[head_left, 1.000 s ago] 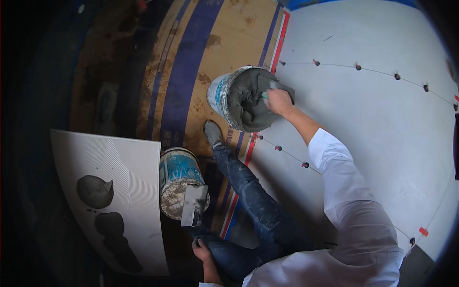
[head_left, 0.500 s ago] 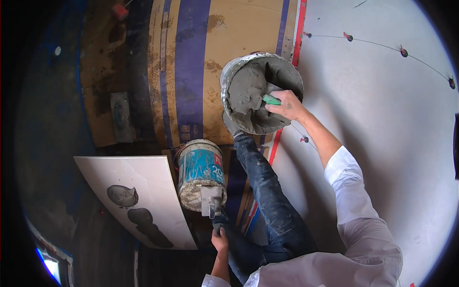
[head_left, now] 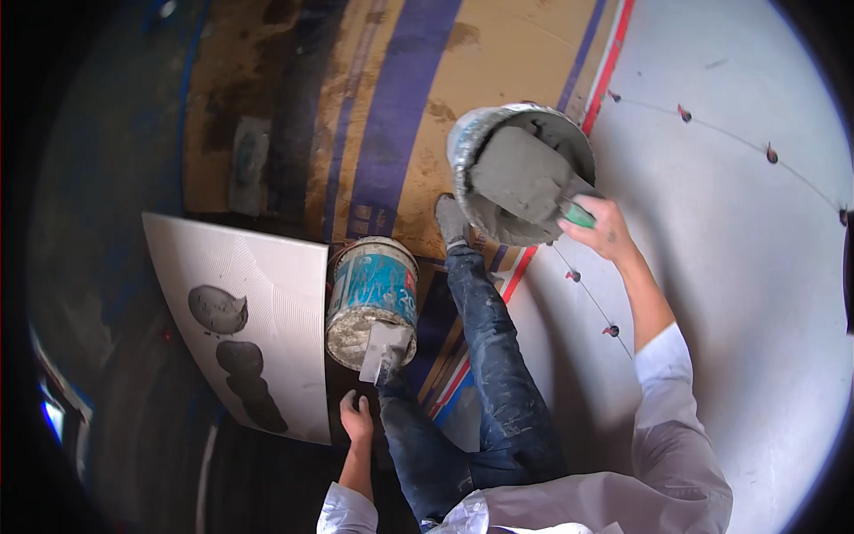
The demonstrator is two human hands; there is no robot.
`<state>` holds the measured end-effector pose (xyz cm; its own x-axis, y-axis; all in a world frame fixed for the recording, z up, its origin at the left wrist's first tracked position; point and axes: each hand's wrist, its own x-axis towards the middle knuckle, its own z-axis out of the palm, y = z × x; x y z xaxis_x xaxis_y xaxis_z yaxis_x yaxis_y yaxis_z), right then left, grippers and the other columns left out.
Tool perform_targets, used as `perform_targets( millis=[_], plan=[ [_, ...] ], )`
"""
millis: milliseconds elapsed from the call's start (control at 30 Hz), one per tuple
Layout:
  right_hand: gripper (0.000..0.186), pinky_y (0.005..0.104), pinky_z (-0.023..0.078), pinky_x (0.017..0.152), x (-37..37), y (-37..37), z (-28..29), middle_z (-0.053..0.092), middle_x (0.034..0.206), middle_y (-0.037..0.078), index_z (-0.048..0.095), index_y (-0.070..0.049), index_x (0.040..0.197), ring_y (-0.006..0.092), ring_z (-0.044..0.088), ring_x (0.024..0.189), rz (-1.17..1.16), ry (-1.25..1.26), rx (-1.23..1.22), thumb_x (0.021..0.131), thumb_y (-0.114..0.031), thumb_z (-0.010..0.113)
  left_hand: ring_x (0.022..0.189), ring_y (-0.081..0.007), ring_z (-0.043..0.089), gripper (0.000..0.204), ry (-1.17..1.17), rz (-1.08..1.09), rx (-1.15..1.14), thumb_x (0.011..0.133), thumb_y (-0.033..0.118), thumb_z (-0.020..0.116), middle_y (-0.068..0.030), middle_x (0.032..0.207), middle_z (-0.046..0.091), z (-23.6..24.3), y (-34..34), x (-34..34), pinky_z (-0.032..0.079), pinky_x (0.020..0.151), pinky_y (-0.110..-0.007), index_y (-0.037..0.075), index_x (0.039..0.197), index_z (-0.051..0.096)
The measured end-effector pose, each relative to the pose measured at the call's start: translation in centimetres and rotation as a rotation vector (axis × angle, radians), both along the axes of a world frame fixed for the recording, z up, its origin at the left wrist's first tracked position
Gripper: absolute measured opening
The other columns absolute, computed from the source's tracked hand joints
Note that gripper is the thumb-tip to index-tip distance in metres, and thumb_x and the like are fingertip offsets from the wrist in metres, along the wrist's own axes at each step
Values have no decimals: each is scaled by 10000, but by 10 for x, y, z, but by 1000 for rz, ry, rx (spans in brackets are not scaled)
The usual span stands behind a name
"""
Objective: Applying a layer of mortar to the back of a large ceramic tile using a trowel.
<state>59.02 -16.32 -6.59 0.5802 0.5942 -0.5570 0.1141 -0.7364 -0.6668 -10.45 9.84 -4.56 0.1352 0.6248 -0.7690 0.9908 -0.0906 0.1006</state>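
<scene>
The person's right hand [head_left: 605, 227] now sits at the lower right rim of the mortar bucket [head_left: 460, 165], upper centre of the frame; half a second ago it was further inside that rim. The fingers wrap the green-handled trowel [head_left: 581, 216], and a thick grey lump of mortar [head_left: 523, 173] rides along its blade, so the scoop looks loaded, though whether it has broken free of the mass below cannot be told. The left hand [head_left: 357, 416], lower centre, has come off the leg [head_left: 494, 356] and hangs beside it, fingers loosely curled and apparently holding nothing.

The load has edges close by: the bucket's rim nearly rings it, and the shoe [head_left: 452, 222] stands just below the bucket's left side. Toward the lower left, the blue-labelled bucket [head_left: 374, 280] carries a flat metal tool [head_left: 385, 347] whose blade juts past the caked top (an easy thing to knock). Just left of it is the upright edge of a pale panel [head_left: 289, 276] bearing dark mortar patches [head_left: 218, 308]. The widest room lies right of the forearm, over the pale surface [head_left: 729, 294], interrupted by rows of small clips [head_left: 772, 153].
</scene>
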Motion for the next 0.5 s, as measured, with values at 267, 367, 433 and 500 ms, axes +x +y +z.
perform_targets(
  millis=[267,367,433,500],
  plan=[
    [198,407,500,661,-126,97,159,665,748,123,695,1,921,235,599,652,244,-245,-118,950,-174,782,1546,-498,433,876,105,230,136,1028,553,682,-333,1702,392,-79,64,-36,381,1287,-523,-2,1654,422],
    [224,467,542,685,-224,217,196,723,800,206,733,18,973,383,686,678,477,-346,-5,954,-196,798,1557,-514,413,944,27,352,117,1008,559,707,-332,1765,258,-72,71,-67,411,1271,-515,37,1708,349],
    [277,481,590,804,-303,308,188,781,951,215,783,-17,1151,413,757,850,560,-178,79,963,-219,809,1594,-495,367,989,-9,430,152,983,540,747,-314,1799,164,-60,62,-76,403,1282,-509,40,1720,316],
    [306,537,602,843,-383,408,145,783,1001,193,775,-67,1115,398,768,935,779,-276,-75,1025,-353,714,1590,-473,386,936,-72,475,146,987,504,750,-312,1797,180,-49,61,-62,401,1284,-503,24,1694,367]
  ],
)
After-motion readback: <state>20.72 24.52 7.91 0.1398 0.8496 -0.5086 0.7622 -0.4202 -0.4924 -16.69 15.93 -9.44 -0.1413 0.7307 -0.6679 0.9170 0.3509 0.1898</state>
